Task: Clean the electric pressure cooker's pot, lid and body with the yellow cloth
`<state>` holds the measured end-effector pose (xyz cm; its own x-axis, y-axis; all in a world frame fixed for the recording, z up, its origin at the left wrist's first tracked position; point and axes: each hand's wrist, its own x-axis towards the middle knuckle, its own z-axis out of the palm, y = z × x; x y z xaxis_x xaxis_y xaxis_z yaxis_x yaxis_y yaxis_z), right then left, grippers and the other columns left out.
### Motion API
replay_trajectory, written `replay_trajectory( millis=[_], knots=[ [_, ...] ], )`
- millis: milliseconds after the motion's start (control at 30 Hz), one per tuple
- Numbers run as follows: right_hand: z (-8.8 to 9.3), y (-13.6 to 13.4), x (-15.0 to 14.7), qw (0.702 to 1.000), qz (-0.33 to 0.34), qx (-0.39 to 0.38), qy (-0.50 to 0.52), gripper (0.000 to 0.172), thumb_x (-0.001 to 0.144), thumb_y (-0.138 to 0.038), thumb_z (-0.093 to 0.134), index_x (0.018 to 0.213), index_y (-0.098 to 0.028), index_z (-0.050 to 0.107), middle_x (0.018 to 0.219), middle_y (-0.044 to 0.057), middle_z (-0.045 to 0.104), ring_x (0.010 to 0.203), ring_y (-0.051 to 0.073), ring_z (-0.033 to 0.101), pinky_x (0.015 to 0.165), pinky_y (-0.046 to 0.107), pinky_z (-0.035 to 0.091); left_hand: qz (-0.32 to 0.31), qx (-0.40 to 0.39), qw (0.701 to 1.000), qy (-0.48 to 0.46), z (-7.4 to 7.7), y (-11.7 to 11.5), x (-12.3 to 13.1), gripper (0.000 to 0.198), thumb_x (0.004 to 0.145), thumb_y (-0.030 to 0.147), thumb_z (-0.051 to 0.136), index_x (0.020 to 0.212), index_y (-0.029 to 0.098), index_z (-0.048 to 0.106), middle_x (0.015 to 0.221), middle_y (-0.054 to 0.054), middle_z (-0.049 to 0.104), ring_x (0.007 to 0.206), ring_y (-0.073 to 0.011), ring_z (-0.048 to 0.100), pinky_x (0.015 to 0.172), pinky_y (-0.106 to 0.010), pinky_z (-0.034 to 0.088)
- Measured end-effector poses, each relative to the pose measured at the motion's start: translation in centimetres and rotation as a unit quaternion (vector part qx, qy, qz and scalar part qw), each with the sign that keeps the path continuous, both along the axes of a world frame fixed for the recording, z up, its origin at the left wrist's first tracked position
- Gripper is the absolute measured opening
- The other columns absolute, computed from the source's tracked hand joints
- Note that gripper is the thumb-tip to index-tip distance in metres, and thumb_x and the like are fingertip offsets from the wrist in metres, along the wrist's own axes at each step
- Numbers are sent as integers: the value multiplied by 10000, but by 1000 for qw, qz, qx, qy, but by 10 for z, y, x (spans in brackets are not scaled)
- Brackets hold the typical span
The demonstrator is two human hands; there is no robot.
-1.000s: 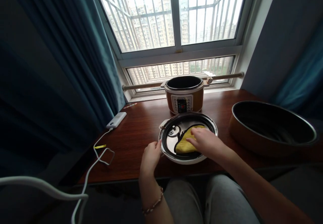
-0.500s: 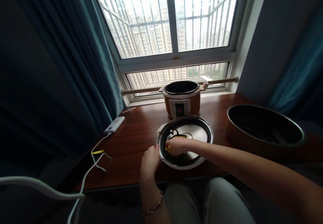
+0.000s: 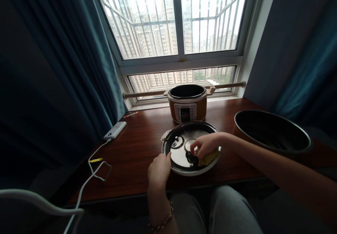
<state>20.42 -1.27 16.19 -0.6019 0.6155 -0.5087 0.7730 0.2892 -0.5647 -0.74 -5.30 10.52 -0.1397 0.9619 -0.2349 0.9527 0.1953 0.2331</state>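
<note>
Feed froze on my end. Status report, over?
Left hand on cooker lid rim. Right hand pressing yellow cloth inside lid. Pressure cooker close behind, dark pot at right.

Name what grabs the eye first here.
The shiny upturned cooker lid at the near edge of the table, right hand pressing a yellow cloth into it, left hand gripping its rim. Behind it stands the open orange cooker below the bright barred window; a big dark pot sits at right.

The right hand (image 3: 207,144) hides most of the yellow cloth (image 3: 211,158).
</note>
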Motion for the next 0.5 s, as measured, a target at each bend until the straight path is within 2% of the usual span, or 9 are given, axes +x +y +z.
replay_trajectory(
  millis=[67,133,167,200,267,333,367,433,500],
  knots=[
    [19,-6,21,991,-72,-44,108,362,640,-227,592,997,-182,632,794,2,632,660,132,587,545,200,437,0,0,1000,0,0,0,1,508,903,430,243,927,110,636,986,-196,675,939,-314,634,719,-345,430],
    [38,-20,42,944,-184,-20,272,338,672,-233,592,1001,-164,617,811,14,643,698,134,606,594,206,467,2,0,1000,-1,0,0,1,517,904,427,232,927,104,635,985,-202,673,936,-321,634,719,-355,431],
    [47,-31,52,899,-245,23,361,336,684,-246,602,1011,-168,611,821,14,648,719,135,615,622,212,480,1,0,1000,-2,0,0,1,519,905,425,229,925,102,635,984,-203,673,935,-324,634,719,-359,432],
    [53,-42,61,841,-304,80,441,342,693,-263,616,1025,-181,607,829,10,652,733,135,623,646,217,491,0,0,1000,-4,0,0,1,520,904,424,228,920,102,636,979,-203,673,934,-327,634,719,-362,433],
    [57,-67,74,703,-405,201,550,363,695,-299,655,1046,-220,606,851,-3,660,744,135,635,666,232,511,-4,0,1000,-7,0,0,0,520,903,423,231,905,101,638,965,-206,674,929,-334,634,717,-367,434],
    [46,-87,79,574,-486,294,590,354,691,-327,684,1029,-246,619,865,-9,666,744,142,643,654,246,526,-5,3,1000,-9,0,0,0,521,900,429,235,896,100,640,954,-208,674,928,-345,632,717,-374,436],
    [34,-94,79,527,-519,319,593,337,689,-339,692,1008,-250,628,863,-9,670,742,147,645,642,251,532,-4,6,1000,-10,-1,0,0,524,898,432,235,897,98,639,952,-210,673,931,-350,630,719,-378,436],
    [5,-100,76,479,-574,318,583,309,681,-356,699,963,-240,646,841,-6,678,736,158,648,621,260,538,-2,9,1000,-10,-1,1,0,532,897,439,233,904,94,637,960,-213,669,939,-357,626,728,-383,436],
    [-28,-97,71,477,-613,263,572,310,645,-355,718,909,-203,661,797,4,683,736,180,652,605,269,539,-2,6,1000,-11,-1,1,0,535,897,440,231,911,91,637,971,-217,666,946,-360,624,736,-387,435]
  ],
)
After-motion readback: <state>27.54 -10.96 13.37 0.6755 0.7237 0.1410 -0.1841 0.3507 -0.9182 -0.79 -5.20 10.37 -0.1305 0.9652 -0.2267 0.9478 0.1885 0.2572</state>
